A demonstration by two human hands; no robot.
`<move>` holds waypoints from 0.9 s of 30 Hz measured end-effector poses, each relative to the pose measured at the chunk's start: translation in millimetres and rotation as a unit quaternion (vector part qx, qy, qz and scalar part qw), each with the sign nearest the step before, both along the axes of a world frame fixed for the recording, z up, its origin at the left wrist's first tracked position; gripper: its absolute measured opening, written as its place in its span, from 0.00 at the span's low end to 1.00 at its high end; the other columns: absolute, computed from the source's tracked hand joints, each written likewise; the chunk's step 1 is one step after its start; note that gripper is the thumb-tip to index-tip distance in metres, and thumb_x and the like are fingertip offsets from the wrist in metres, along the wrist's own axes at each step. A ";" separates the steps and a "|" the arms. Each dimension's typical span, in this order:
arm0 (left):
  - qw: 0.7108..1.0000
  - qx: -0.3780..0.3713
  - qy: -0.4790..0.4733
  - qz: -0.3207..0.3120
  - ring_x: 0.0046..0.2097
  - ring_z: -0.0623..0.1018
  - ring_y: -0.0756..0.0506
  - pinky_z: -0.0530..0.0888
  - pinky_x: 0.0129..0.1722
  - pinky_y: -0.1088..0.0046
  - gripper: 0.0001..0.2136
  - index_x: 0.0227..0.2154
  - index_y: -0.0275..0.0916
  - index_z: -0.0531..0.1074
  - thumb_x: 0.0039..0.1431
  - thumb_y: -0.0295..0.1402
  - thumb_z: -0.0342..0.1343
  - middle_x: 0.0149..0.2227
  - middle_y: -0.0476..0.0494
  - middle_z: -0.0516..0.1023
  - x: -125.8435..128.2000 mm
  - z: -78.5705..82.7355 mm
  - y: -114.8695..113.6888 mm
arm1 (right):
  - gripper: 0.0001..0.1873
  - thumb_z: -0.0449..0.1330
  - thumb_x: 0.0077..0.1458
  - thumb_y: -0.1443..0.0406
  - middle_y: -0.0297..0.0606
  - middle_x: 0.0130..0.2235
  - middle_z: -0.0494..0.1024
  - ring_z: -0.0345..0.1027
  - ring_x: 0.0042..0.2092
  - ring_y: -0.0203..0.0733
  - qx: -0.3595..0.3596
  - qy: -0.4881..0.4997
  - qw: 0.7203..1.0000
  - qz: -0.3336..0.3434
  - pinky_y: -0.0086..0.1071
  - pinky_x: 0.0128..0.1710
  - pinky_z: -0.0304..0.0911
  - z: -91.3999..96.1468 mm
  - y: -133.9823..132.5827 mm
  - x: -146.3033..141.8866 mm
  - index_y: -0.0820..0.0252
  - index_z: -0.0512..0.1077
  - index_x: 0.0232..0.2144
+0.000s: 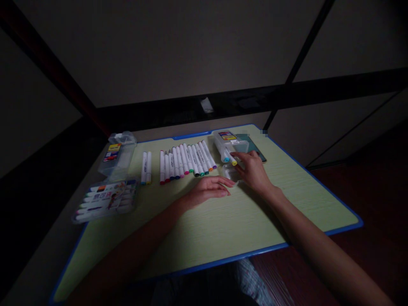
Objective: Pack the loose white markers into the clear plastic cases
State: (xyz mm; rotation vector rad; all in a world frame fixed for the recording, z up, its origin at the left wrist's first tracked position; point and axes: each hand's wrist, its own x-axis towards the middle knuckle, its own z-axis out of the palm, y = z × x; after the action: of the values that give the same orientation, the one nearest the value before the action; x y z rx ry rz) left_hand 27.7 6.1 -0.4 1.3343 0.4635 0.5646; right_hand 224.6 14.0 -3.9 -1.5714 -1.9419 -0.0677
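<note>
My right hand (254, 169) pinches a white marker with a yellow end (233, 162) at the mouth of a clear plastic case (219, 143). Beside it in that mouth lies a marker with a light blue end (226, 159). The case's clear lid (230, 172) hangs open toward me. My left hand (212, 187) rests by this lid with its fingers stretched out and nothing in them; whether the fingertips touch the lid, I cannot tell. To the left, several white markers (185, 160) with differently coloured ends lie in a row on the table.
Two markers (146, 168) lie apart, left of the row. At the table's left stand an open clear case (115, 157) and a case filled with markers (106, 199). A phone-like flat object (255, 146) lies behind my right hand. Blue edging (223, 261) borders the green table (204, 233).
</note>
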 end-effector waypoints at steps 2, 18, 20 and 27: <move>1.000 -0.002 -0.001 0.002 0.38 0.74 0.50 0.69 0.40 0.73 0.15 0.38 0.35 0.73 0.46 0.32 0.62 0.46 0.39 0.72 -0.1 0.3 -0.1 | 0.23 0.54 0.46 0.73 0.43 0.42 0.76 0.62 0.39 0.50 -0.001 -0.002 1.000 0.003 0.42 0.38 0.61 0.2 0.4 0.4 0.62 0.70 0.47; 1.000 0.002 0.002 0.006 0.38 0.74 0.49 0.68 0.41 0.71 0.14 0.37 0.34 0.73 0.46 0.32 0.62 0.46 0.38 0.73 0.6 2.0 -1.3 | 0.17 0.55 0.47 0.70 0.42 0.40 0.77 0.62 0.39 0.49 0.010 0.034 0.999 0.008 0.41 0.40 0.60 0.6 0.5 0.3 0.62 0.72 0.42; 1.000 0.003 0.005 0.006 0.38 0.74 0.49 0.69 0.41 0.71 0.14 0.37 0.34 0.73 0.46 0.32 0.62 0.46 0.38 0.73 0.7 1.9 -1.4 | 0.17 0.55 0.46 0.71 0.42 0.40 0.77 0.63 0.39 0.49 0.016 0.037 0.999 0.008 0.41 0.39 0.60 0.0 1.0 0.2 0.62 0.72 0.41; 1.000 0.003 0.005 0.003 0.38 0.74 0.49 0.68 0.41 0.72 0.14 0.37 0.35 0.73 0.46 0.32 0.61 0.47 0.38 0.72 0.0 0.7 -0.2 | 0.17 0.56 0.47 0.69 0.44 0.36 0.78 0.68 0.35 0.45 0.006 0.067 0.998 -0.007 0.37 0.36 0.62 -2.3 3.3 -0.9 0.65 0.73 0.41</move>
State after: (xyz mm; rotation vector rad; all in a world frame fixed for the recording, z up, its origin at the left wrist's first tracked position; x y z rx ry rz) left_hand 27.8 5.9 0.3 1.3428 0.4750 0.5646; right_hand 223.7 17.2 -6.2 -1.5409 -1.8238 0.0193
